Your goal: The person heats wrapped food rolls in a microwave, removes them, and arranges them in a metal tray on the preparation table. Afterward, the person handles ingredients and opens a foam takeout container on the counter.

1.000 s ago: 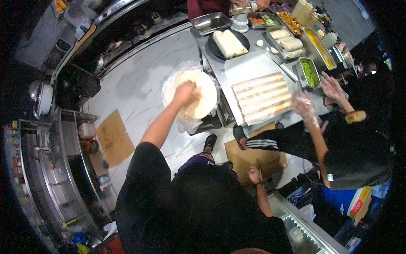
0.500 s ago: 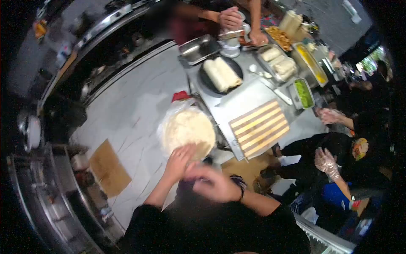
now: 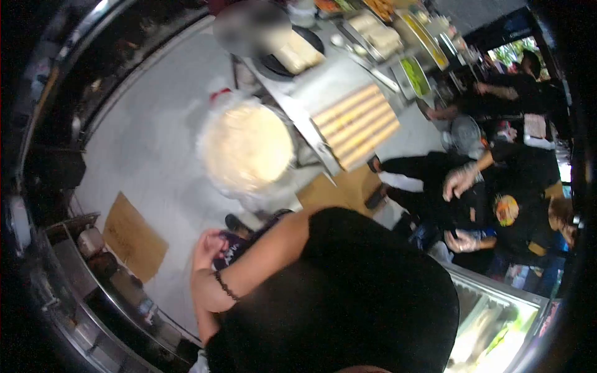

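Observation:
My left hand (image 3: 210, 247) is low in front of my body, its fingers curled in, with nothing visible in them. Close below it my right hand (image 3: 210, 293), with a dark beaded bracelet at the wrist, lies across my left forearm; its fingers are hidden. A dark purple patterned cloth (image 3: 231, 248) shows just beside my left fingers. Ahead of both hands, and apart from them, is a round stack of pale flatbreads (image 3: 249, 146) in an open clear plastic bag (image 3: 208, 146).
A striped cutting board (image 3: 356, 124) lies on the steel table (image 3: 308, 102). Behind it are rolled wraps (image 3: 298, 53) on a black plate and a container of chopped greens (image 3: 413, 78). Cardboard (image 3: 134, 236) lies on the floor. Co-workers (image 3: 522, 180) stand at right, a lit display case (image 3: 491, 323) below them.
My hands have left the flatbread stack and drawn back to the left, the right arm now crossing my body. The view has shifted, showing more of the co-workers and the display case.

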The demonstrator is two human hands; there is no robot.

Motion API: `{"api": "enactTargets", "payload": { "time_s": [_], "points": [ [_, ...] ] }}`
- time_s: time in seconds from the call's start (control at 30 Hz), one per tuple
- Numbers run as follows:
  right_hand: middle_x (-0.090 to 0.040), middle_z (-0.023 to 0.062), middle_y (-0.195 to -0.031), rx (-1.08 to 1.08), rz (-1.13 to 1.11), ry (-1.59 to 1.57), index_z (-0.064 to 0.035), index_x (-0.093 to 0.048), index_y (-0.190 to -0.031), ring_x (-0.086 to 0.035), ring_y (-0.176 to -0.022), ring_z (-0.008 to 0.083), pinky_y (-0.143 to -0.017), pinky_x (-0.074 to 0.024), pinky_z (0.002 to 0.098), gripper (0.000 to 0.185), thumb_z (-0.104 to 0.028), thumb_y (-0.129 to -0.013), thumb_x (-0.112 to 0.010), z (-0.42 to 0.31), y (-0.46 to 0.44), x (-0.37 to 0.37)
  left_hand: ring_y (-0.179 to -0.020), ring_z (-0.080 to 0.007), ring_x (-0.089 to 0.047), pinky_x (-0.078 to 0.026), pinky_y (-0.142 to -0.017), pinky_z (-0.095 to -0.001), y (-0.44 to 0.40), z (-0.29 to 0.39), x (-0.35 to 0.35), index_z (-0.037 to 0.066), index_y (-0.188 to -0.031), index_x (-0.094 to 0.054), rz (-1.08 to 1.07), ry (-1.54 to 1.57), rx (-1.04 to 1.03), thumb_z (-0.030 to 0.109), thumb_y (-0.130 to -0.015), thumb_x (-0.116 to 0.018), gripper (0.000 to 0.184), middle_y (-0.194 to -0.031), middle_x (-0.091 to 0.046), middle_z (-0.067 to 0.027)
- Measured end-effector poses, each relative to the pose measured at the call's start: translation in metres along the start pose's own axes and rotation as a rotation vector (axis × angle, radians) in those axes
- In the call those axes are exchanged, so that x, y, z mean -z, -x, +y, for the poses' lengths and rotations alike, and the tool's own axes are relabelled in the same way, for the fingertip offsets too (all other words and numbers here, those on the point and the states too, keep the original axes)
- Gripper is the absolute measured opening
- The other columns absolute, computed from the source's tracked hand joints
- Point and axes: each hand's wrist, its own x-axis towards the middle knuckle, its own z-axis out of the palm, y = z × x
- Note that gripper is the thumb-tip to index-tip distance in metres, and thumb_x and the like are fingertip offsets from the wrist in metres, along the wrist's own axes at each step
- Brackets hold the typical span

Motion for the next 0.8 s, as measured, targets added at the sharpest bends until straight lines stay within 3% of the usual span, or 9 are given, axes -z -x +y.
{"api": "enactTargets", "payload": {
  "time_s": [0.03,0.07,0.1,0.13,0.27,0.37,0.63,0.7,0.8],
  "points": [
    [-0.062,0.0142,-0.080,0.034,0.056,-0.049,-0.0051,-0.061,-0.086,-0.061,-0.077,0.0297,-0.066,-0.0466,0.0434,0.024,-0.025,-0.073,-0.058,0.013,-0.024,-0.004,-0.073,-0.0148,-0.058,-0.047,-0.064,-0.0281,0.028,-0.032,-0.001,0.004,-0.120,-0.044,0.566,0.188,-0.119,0.016,-0.082,-0.060,0.043,-0.084,-0.061,-0.0058],
    [-0.062,0.0152,-0.080,0.072,0.118,-0.091,-0.0045,-0.060,-0.085,-0.061,-0.077,0.0310,-0.066,-0.0468,0.0446,0.024,-0.025,-0.072,-0.058,0.033,-0.049,-0.004,-0.073,-0.0148,-0.058,-0.047,-0.064,-0.0281,0.045,-0.036,0.018,0.004,-0.120,-0.044,0.580,0.188,-0.167,0.016,-0.082,-0.060,0.043,-0.084,-0.061,-0.0058],
    [-0.062,0.0162,-0.079,0.095,0.177,-0.136,-0.0040,-0.060,-0.085,-0.061,-0.077,0.0323,-0.067,-0.0470,0.0458,0.025,-0.025,-0.072,-0.058,0.053,-0.075,-0.004,-0.069,-0.0147,-0.057,-0.045,-0.058,-0.0294,0.063,-0.046,0.044,0.005,-0.110,-0.051,1.114,0.493,0.153,0.018,-0.082,-0.055,0.031,-0.080,-0.058,-0.0046],
    [-0.062,0.0159,-0.078,0.135,0.250,-0.154,-0.0051,-0.059,-0.085,-0.061,-0.077,0.0336,-0.066,-0.0473,0.0458,0.023,-0.023,-0.071,-0.057,0.081,-0.104,0.000,-0.064,-0.0161,-0.055,-0.044,-0.054,-0.0309,0.067,-0.144,0.116,0.007,-0.103,-0.054,0.826,0.692,-0.046,0.016,-0.080,-0.055,0.025,-0.079,-0.058,-0.0052],
    [-0.062,0.0139,-0.077,-0.191,0.435,0.029,-0.0096,-0.058,-0.088,-0.061,-0.076,0.0318,-0.062,-0.0469,0.0455,0.019,-0.019,-0.073,-0.054,0.227,-0.210,-0.047,-0.074,-0.0168,-0.054,-0.042,-0.061,-0.0285,0.098,-0.103,0.175,0.011,-0.101,-0.052,1.040,0.726,-0.012,0.018,-0.076,-0.061,0.028,-0.082,-0.056,-0.0039],
    [-0.062,0.0147,-0.091,-0.398,-0.308,0.227,-0.0098,-0.057,-0.101,-0.061,-0.088,0.0281,-0.068,-0.0472,0.0466,0.029,-0.020,-0.073,-0.057,0.290,-0.238,-0.070,-0.084,-0.0169,-0.054,-0.042,-0.072,-0.0286,0.068,-0.049,0.257,0.012,-0.104,-0.052,0.981,0.567,-0.080,0.018,-0.079,-0.060,0.026,-0.097,-0.057,-0.0044],
    [-0.061,0.0188,-0.091,-0.501,0.628,-0.445,-0.0089,-0.050,-0.115,-0.059,-0.086,0.0353,-0.072,-0.0457,0.0453,0.036,-0.021,-0.081,-0.052,0.323,-0.259,-0.026,-0.071,-0.0117,-0.056,-0.043,-0.061,-0.0233,-0.096,0.149,0.419,0.005,-0.094,-0.053,0.502,-0.012,-0.412,0.008,-0.085,-0.055,0.010,-0.081,-0.060,-0.0038],
    [-0.060,0.0170,-0.105,-0.880,0.370,-0.658,-0.0154,-0.047,-0.122,-0.060,-0.089,0.0337,-0.082,-0.0448,0.0441,0.037,-0.026,-0.087,-0.043,0.326,-0.258,0.067,-0.071,-0.0116,-0.056,-0.042,-0.062,-0.0233,-0.145,0.179,0.449,0.005,-0.094,-0.054,0.512,-0.095,-0.524,0.010,-0.085,-0.055,0.010,-0.082,-0.060,-0.0036],
    [-0.060,0.0165,-0.104,-0.750,0.290,-0.552,-0.0189,-0.046,-0.123,-0.060,-0.090,0.0332,-0.082,-0.0461,0.0435,0.038,-0.023,-0.086,-0.044,0.410,-0.277,0.127,-0.072,-0.0115,-0.056,-0.043,-0.065,-0.0236,-0.187,0.248,0.454,0.003,-0.090,-0.055,0.600,-0.121,-0.577,0.010,-0.086,-0.055,0.008,-0.083,-0.059,-0.0049]
  ]
}}
